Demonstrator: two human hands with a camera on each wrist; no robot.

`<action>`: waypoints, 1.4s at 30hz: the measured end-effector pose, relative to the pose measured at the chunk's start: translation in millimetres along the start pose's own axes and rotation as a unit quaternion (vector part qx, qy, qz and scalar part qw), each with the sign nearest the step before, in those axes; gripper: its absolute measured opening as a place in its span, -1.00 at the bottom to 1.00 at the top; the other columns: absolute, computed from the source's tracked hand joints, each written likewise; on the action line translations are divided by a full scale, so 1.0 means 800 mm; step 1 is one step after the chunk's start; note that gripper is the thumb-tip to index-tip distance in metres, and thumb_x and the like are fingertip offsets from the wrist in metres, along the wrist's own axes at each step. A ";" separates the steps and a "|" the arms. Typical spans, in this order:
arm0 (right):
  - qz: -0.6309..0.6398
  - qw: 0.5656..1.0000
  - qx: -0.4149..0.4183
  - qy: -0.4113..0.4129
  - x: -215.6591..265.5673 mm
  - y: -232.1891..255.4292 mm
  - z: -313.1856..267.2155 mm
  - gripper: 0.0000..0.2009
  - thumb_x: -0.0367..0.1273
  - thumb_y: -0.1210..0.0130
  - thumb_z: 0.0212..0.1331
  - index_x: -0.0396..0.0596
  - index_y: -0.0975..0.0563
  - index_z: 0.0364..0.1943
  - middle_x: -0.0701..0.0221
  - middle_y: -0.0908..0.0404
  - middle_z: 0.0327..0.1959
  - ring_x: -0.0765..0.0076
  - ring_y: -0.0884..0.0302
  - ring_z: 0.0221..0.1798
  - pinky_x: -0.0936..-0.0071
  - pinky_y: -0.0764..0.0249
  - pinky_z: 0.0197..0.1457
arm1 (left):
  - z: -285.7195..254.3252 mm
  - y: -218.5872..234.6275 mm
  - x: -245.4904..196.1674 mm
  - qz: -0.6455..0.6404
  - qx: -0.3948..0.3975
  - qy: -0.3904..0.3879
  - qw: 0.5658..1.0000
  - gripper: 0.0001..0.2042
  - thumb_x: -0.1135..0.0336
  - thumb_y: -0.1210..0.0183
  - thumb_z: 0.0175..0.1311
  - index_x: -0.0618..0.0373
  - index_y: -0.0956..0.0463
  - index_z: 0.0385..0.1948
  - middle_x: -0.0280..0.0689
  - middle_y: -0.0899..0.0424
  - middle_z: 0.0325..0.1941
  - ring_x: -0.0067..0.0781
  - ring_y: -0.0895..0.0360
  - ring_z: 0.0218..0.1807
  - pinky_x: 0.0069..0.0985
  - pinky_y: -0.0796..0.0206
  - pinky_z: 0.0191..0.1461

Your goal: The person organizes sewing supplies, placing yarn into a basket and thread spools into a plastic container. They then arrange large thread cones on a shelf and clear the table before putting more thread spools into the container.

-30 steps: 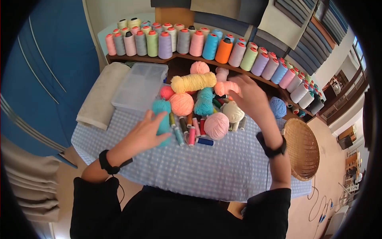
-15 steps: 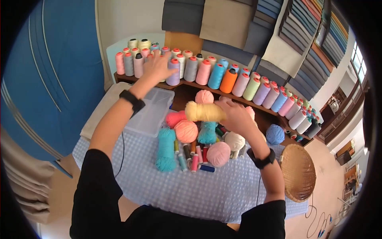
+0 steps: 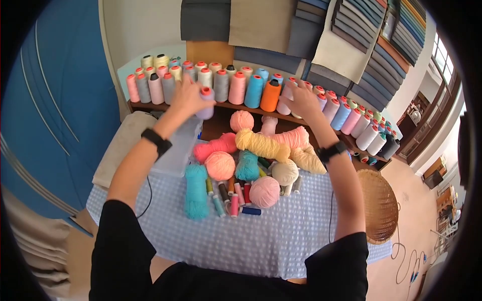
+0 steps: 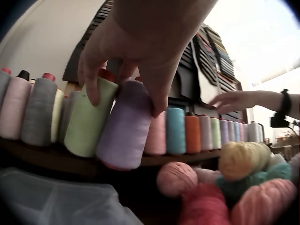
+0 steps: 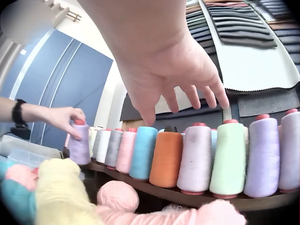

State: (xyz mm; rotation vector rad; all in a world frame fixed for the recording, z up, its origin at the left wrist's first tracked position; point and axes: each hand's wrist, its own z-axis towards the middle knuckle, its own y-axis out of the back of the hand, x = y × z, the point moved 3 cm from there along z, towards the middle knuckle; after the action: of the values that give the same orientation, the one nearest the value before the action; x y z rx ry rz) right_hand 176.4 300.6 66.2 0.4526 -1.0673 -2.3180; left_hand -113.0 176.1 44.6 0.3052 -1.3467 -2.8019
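Note:
My left hand [image 3: 187, 99] grips a purple thread cone [image 3: 205, 105], tilted at the shelf's front edge. In the left wrist view, its fingers and thumb close round this purple cone [image 4: 125, 124] and a light green cone [image 4: 91, 117] side by side. With fingers spread and nothing held, my right hand [image 3: 303, 103] is over the shelf row. The right wrist view shows it above a blue cone [image 5: 144, 152], an orange cone [image 5: 166, 158] and a lilac cone [image 5: 194, 157]. A yellow skein [image 3: 262, 145] lies on the yarn pile.
Many thread cones line the curved shelf [image 3: 228, 106]. Before it are yarn balls, a turquoise skein [image 3: 196, 191], small spools, and a clear plastic box [image 3: 175, 155] beside folded cloth [image 3: 118, 145]. A wicker basket [image 3: 376, 205] stands at the right; fabric samples [image 3: 261, 27] hang behind.
My right hand has released the yellow skein onto the pile and moved forward over the cones. My left hand has taken hold of cones and drawn the purple one forward from the row.

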 end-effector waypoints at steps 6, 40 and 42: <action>-0.033 0.992 0.114 -0.048 0.040 -0.043 0.035 -0.44 0.00 -0.17 -0.07 0.23 -0.37 0.08 0.30 -0.35 0.11 0.07 -0.22 0.25 -0.08 -0.26 0.13 | -0.075 -0.003 -0.078 -0.062 -0.023 -0.098 0.993 -0.55 0.05 -0.38 -0.21 0.21 -0.48 -0.39 -0.02 -0.25 0.03 0.04 -0.27 0.08 -0.23 -0.35 -0.04; 0.101 0.993 0.002 0.066 0.056 -0.041 0.033 -0.51 -0.18 -0.19 -0.02 0.02 -0.41 0.04 0.23 -0.40 0.10 -0.01 -0.41 0.07 0.21 -0.40 0.06 | 0.094 -0.052 -0.035 0.100 0.036 0.028 0.994 -0.33 -0.28 -0.17 -0.11 0.02 -0.46 -0.02 0.09 -0.35 0.08 0.09 -0.43 0.04 -0.21 -0.33 0.03; 0.095 0.993 0.009 0.070 0.084 -0.055 0.060 -0.48 -0.16 -0.18 -0.02 0.07 -0.39 0.08 0.24 -0.39 0.12 -0.02 -0.38 0.11 0.17 -0.38 0.10 | 0.092 -0.042 -0.036 0.089 0.044 0.040 0.994 -0.32 -0.28 -0.18 -0.13 0.04 -0.47 -0.02 0.11 -0.35 0.09 0.08 -0.44 0.02 -0.22 -0.34 0.01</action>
State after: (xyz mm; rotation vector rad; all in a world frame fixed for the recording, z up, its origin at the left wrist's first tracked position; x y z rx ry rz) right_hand 83.6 312.0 57.8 0.4912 -1.0188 -2.0790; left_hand -96.2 256.7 68.0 0.2805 -1.4066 -2.5644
